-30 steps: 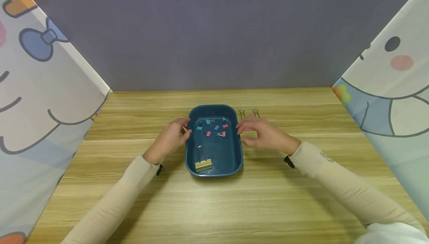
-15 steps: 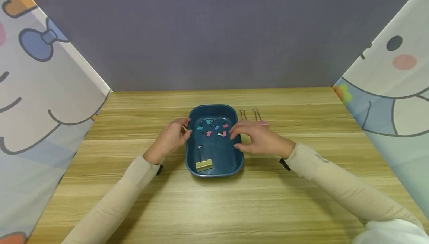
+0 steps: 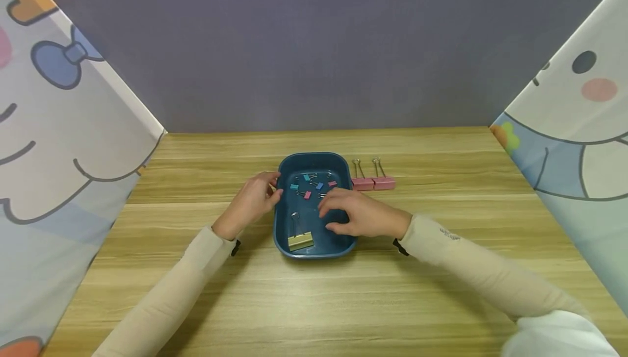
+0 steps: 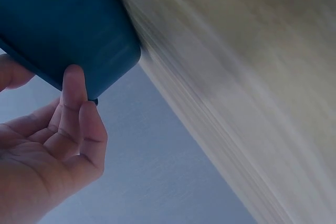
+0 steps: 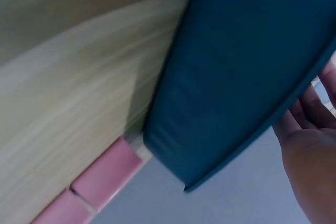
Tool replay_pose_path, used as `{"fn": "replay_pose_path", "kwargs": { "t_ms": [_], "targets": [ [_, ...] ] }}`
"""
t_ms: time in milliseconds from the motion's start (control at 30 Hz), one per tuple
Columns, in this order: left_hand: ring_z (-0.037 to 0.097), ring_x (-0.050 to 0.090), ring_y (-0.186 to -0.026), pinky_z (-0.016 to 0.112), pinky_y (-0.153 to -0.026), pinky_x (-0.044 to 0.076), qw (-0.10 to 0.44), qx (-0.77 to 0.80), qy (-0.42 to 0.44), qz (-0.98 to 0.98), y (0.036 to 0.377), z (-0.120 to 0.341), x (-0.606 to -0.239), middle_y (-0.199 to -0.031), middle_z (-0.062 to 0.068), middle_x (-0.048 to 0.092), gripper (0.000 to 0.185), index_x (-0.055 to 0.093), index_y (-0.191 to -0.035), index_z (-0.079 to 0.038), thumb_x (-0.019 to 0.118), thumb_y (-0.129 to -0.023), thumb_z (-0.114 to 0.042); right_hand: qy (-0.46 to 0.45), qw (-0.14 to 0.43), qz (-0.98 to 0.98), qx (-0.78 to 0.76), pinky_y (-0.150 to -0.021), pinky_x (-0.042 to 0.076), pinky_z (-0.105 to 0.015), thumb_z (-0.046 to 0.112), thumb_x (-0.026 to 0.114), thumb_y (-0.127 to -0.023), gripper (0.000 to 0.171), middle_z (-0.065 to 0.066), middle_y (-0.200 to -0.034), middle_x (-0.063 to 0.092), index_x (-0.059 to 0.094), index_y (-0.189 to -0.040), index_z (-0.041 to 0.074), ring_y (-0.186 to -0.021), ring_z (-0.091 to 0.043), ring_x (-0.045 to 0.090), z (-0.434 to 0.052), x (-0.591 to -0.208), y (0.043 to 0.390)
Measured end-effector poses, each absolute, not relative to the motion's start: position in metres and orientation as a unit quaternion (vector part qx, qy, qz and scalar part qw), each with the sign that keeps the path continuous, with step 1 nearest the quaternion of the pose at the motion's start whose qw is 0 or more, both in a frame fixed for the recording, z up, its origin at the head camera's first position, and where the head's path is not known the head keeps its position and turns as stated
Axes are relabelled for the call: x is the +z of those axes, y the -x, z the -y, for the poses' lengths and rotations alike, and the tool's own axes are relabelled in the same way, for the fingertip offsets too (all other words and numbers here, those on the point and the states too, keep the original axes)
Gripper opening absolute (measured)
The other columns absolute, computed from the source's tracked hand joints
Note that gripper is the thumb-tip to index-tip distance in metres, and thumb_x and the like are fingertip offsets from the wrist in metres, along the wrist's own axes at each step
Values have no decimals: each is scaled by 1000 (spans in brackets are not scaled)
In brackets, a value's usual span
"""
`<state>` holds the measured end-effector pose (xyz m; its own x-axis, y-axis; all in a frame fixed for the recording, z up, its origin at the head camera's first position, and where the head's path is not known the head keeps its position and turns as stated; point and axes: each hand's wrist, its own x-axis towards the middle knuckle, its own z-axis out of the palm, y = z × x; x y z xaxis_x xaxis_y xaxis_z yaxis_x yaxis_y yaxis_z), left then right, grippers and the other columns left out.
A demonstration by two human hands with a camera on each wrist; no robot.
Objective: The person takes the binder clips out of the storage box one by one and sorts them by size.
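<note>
A dark blue tray (image 3: 315, 159) lies on the table, with a gold binder clip (image 3: 300, 241) near its front left corner. Toward the back of it are several small binder clips, among them a teal clip (image 3: 294, 187), a blue clip (image 3: 319, 186) and a pink clip (image 3: 307, 195). My left hand (image 3: 252, 199) holds the tray's left side, fingertips against the outer wall and thumb at the rim. Over the tray's right part hovers my right hand (image 3: 360, 212), thumb and fingers apart. It covers the body of one small clip whose handles show.
Two large pink binder clips, the nearer clip (image 3: 363, 184) and the outer clip (image 3: 384, 183), stand side by side just right of the tray. Behind the wooden table (image 3: 314, 308) rises a grey partition (image 3: 314, 46). Printed cartoon panels flank both sides.
My right hand has moved left and toward me, from the tray's right rim to over its inside. This uncovers the large pink clips. My left hand stays at the tray's left side.
</note>
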<state>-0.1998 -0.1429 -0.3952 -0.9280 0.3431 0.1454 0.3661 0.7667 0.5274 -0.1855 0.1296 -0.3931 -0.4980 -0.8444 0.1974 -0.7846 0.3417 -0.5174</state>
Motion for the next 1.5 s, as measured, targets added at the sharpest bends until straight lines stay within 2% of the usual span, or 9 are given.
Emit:
{"fn": "replay_pose_path", "kwargs": {
  "t_ms": [200, 467, 600, 800, 1067, 1500],
  "targets": [
    [19, 60, -76, 27, -60, 51, 21, -286, 190, 939, 200, 143, -396, -95, 12, 60, 42, 54, -124, 9, 66, -87, -7, 490, 81, -825, -269, -97, 40, -29, 24, 69, -87, 24, 8, -109, 59, 66, -107, 11, -108, -7, 50, -118, -396, 182],
    [19, 60, -76, 26, -59, 51, 22, -284, 190, 939, 200, 143, -396, -94, 11, 60, 41, 55, -124, 8, 66, -87, -8, 500, 84, -824, -252, -109, 26, -35, 22, 71, -86, 25, 7, -104, 60, 67, -107, 10, -106, -9, 52, -107, -398, 181],
    [19, 60, -76, 26, -59, 51, 18, -285, 189, 939, 201, 144, -395, -95, 11, 60, 42, 54, -124, 8, 66, -87, -8, 502, 86, -825, -243, -105, 32, -32, 22, 71, -85, 24, 7, -104, 59, 67, -106, 11, -102, -9, 53, -103, -400, 181],
    [19, 60, -77, 27, -59, 51, 17, -283, 188, 940, 200, 144, -395, -95, 11, 60, 42, 54, -124, 7, 66, -87, -9, 499, 105, -826, -240, -92, 43, -26, 21, 71, -85, 23, 6, -105, 58, 67, -106, 12, -102, -10, 54, -97, -400, 180],
    [19, 60, -76, 28, -59, 51, 20, -281, 195, 939, 200, 145, -394, -95, 11, 60, 41, 55, -124, 8, 65, -87, -9, 496, 125, -830, -222, -92, 43, -27, 22, 71, -86, 23, 5, -106, 60, 67, -107, 13, -104, -11, 54, -90, -403, 179],
    [19, 60, -76, 28, -60, 51, 12, -286, 193, 938, 200, 144, -393, -95, 12, 60, 41, 54, -124, 8, 65, -88, -8, 500, 149, -831, -190, -87, 45, -27, 21, 71, -86, 17, 5, -100, 62, 67, -102, 16, -96, -13, 55, -85, -405, 179]
  ]
}}
